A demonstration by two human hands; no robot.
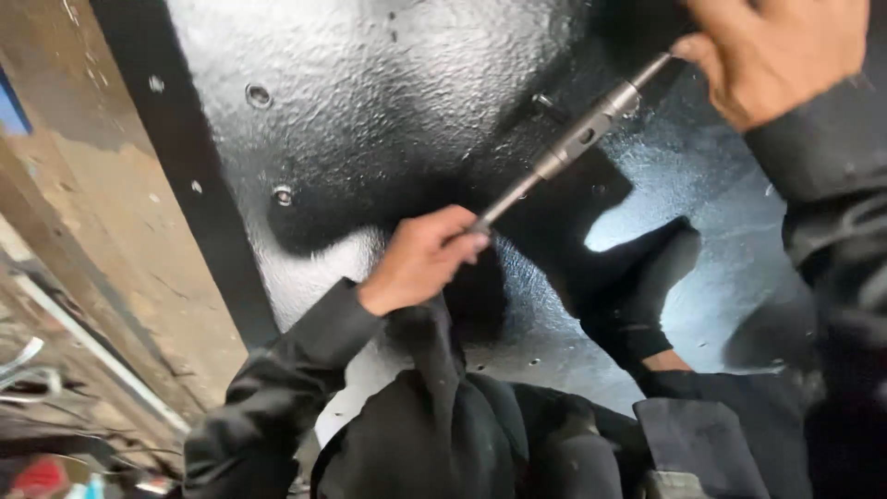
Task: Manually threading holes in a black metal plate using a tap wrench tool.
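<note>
A long grey metal tool [577,139], a rod with a thicker socket-like middle, runs diagonally across a glossy black textured metal floor [388,102]. My left hand [420,259] grips its lower thin end. My right hand [771,55], at the top right, is closed around its upper end. Both arms wear dark sleeves. My foot in a black sock [637,286] rests on the black floor below the tool.
Small bolts [283,195] and holes [258,94] dot the black surface. A black bar [185,176] borders it on the left, beside a worn wooden plank [83,203]. Cables and clutter [37,425] lie at the bottom left.
</note>
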